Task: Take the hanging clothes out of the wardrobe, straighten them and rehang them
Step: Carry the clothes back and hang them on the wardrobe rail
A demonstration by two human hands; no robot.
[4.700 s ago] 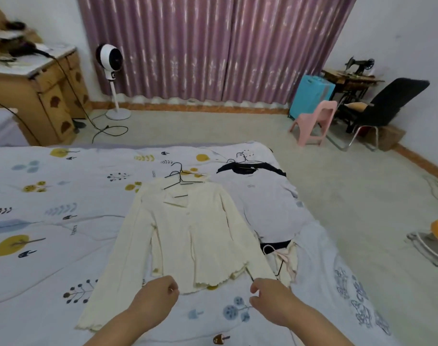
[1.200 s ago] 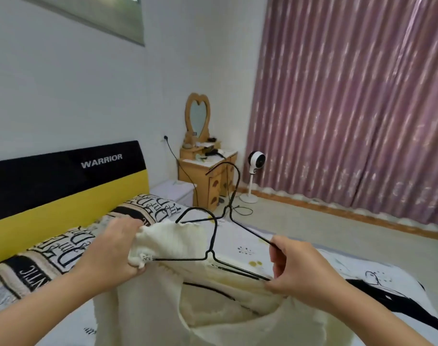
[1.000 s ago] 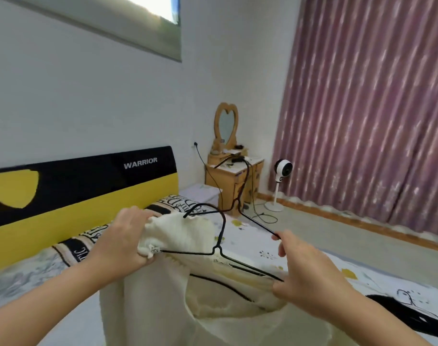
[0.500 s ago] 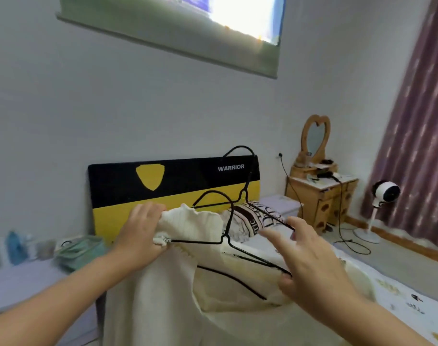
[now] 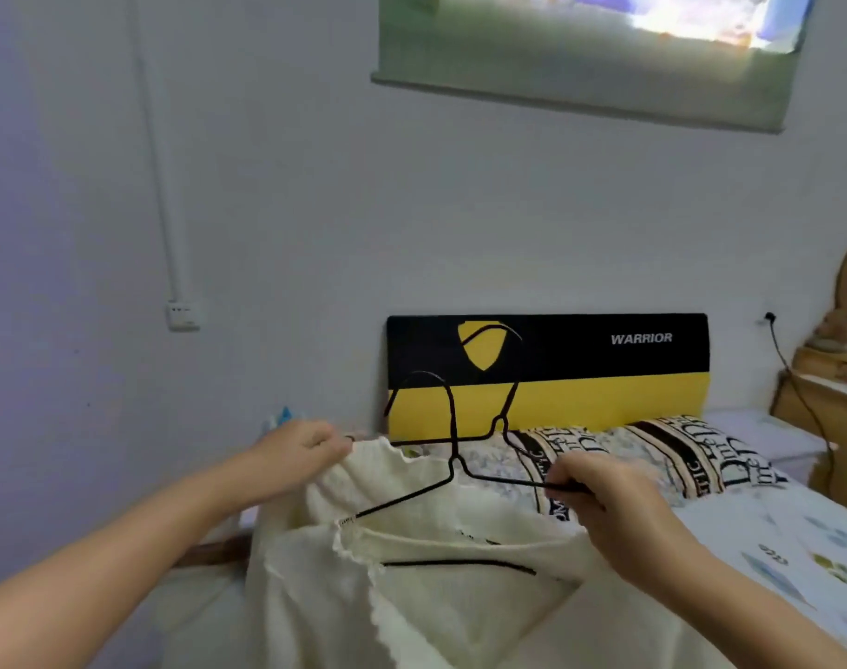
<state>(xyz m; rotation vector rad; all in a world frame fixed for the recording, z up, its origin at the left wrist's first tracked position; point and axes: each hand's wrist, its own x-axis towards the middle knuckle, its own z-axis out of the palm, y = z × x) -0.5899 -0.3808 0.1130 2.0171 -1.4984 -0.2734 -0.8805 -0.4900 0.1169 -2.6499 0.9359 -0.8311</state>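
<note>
A cream knit top hangs in front of me, lifted off the bed. Two black wire hangers stick out of its neck opening, hooks pointing up. My left hand pinches the top's frilled edge at the upper left. My right hand grips a black hanger arm on the right side, with cloth under it. One hanger's lower bar shows through the neck opening. The wardrobe is out of view.
A bed with a black and yellow headboard and printed pillows stands to the right. A wooden dresser stands at the far right. A wall switch and a pipe are on the wall at left.
My view has swung left, from the curtains to the headboard wall. My right hand has closed on the hanger arm. The left hand keeps its pinch on the top's edge.
</note>
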